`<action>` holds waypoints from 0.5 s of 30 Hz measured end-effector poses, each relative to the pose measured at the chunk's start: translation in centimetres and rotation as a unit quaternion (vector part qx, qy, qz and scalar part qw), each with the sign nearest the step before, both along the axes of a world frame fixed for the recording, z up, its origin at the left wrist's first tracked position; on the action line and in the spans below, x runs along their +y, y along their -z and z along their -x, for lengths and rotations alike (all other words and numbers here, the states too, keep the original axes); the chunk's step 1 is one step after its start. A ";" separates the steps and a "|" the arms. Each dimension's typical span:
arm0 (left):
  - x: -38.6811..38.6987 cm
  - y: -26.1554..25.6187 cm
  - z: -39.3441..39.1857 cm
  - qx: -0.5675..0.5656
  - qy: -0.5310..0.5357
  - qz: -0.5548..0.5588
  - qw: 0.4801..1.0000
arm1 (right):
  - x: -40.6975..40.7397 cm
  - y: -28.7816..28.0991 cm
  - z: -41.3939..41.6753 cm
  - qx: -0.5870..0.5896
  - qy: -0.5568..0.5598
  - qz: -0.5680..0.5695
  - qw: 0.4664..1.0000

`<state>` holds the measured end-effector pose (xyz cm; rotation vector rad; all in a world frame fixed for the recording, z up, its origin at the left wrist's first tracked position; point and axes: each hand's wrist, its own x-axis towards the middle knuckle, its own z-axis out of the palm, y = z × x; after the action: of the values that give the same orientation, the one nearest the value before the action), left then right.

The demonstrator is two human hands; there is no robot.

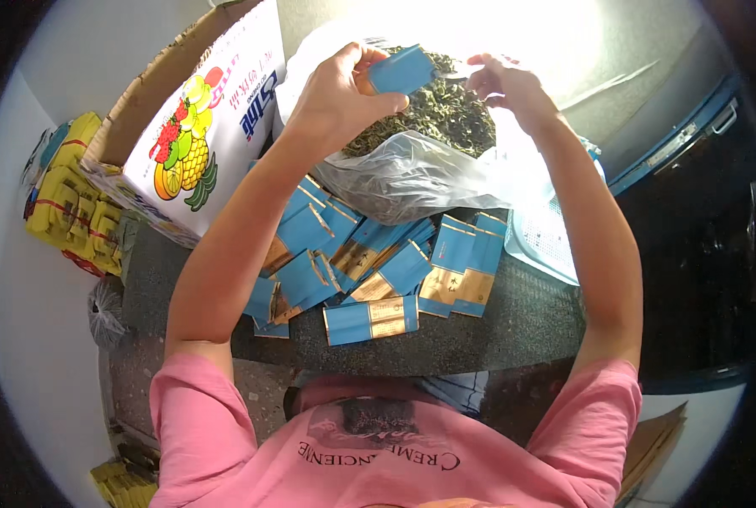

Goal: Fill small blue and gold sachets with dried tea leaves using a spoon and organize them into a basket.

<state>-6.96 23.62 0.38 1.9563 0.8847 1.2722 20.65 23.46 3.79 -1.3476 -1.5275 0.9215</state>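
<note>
My left hand (pixel 346 95) holds a blue sachet (pixel 402 68) between thumb and fingers, tilted above a large clear plastic bag (pixel 403 178). Dried tea leaves (pixel 457 114) fill the bag, whose mouth is spread wide. At the sachet's right end, my right hand (pixel 508 82) pinches a small, shiny, light-coloured implement (pixel 457 75); glare hides its exact shape. Between me and the bag, many blue-and-gold sachets (pixel 359 254) lie in an overlapping heap on the dark speckled table (pixel 505 346). One sachet (pixel 371 319) lies crosswise nearest to me.
A tall open cardboard fruit carton (pixel 206 127) stands at the left of the table. On the right is a pale plastic basket (pixel 546 241), partly behind my forearm. Yellow bundles (pixel 76 197) are stacked against the left wall.
</note>
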 end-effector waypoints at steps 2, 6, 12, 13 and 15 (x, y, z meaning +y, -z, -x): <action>0.4 0.1 0.0 -0.003 -0.004 -0.013 1.000 | -1.1 -2.0 0.8 -0.017 0.017 -0.002 1.000; 0.7 -0.2 -0.8 0.034 -0.015 -0.017 0.999 | -3.3 -4.2 0.5 -0.031 0.022 -0.044 0.998; 0.5 -0.9 -2.4 0.027 -0.001 -0.038 0.999 | -4.2 -5.1 1.9 -0.160 -0.050 -0.096 0.981; 0.3 -1.0 -2.6 0.040 0.008 -0.015 0.999 | -4.5 -5.2 2.8 -0.222 -0.065 -0.111 0.967; 0.0 -0.9 -3.0 0.032 0.003 -0.016 0.999 | -5.0 -5.3 3.9 -0.239 -0.088 -0.140 0.957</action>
<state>-3.99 23.66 1.29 2.0321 0.8947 1.2342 16.74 18.42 9.10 -1.2949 -2.0866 0.4693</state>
